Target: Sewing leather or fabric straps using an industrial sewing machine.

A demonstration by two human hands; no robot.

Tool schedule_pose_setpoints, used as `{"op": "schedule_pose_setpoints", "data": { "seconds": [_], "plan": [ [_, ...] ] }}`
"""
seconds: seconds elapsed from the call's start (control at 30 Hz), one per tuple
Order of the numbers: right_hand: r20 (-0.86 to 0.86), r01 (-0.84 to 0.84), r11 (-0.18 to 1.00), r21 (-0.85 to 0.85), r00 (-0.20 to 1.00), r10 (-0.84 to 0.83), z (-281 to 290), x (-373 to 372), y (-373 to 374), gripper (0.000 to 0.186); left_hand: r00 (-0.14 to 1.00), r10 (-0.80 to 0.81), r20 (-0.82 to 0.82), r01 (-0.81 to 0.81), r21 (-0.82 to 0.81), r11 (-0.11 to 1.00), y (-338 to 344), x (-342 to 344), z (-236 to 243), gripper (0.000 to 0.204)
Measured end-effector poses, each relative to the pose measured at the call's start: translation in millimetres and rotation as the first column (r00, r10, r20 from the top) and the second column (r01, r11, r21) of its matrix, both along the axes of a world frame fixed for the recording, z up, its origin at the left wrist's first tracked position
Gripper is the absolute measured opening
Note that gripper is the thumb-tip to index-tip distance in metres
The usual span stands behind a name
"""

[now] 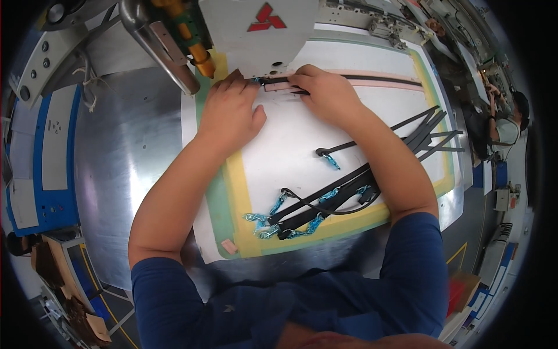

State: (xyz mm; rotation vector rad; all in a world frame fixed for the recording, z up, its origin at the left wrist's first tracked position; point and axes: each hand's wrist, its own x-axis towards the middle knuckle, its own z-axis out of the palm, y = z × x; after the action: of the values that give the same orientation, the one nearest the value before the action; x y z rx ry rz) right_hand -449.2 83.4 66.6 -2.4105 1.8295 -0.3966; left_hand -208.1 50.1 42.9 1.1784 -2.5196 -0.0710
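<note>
A long black strap (372, 78) lies across the sheet in a pink-edged guide (407, 85), with a small blue piece at its left end. My left hand (229, 110) rests at that end, fingers extended and bent down, thumb held apart; its fingertips are partly hidden. Curled over the strap farther right is my right hand (328, 96), fingertips against it. A dark pointed tool (300, 91) sticks out from under that hand; its kind is unclear. Nearer me lie several loose black straps (325, 200) with shiny blue chain-like ends (279, 202), partly beneath my right forearm.
The white machine head (256, 35) stands just beyond my hands. A metal tube (168, 55) and a brass-coloured cylinder (200, 58) hang by my left hand. Yellow and green tape (237, 198) borders the sheet. A blue control box (58, 157) is at left; another person (508, 125) is far right.
</note>
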Motion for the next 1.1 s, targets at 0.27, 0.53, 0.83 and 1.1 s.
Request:
{"op": "schedule_pose_setpoints", "data": {
  "seconds": [0.27,0.53,0.83,1.1],
  "plan": [
    [-0.088,-0.033,0.999,0.042,0.995,0.037,-2,10,2,0.044,0.994,-0.105,0.017,0.105,0.001,0.994,-4,-1,3,0.058],
    [-0.105,-0.041,0.998,0.039,0.993,0.045,-2,9,4,0.046,0.993,-0.101,0.054,0.099,0.033,0.995,-2,-3,5,0.059],
    [-0.119,-0.03,0.999,0.012,0.992,0.032,-6,12,2,0.046,0.994,-0.067,0.082,0.065,0.027,0.998,1,-7,5,0.06],
    [-0.13,-0.057,0.996,-0.071,0.99,0.048,-6,13,5,0.032,0.999,-0.005,0.036,0.003,0.032,0.999,7,-15,0,0.059]
  ]
}}
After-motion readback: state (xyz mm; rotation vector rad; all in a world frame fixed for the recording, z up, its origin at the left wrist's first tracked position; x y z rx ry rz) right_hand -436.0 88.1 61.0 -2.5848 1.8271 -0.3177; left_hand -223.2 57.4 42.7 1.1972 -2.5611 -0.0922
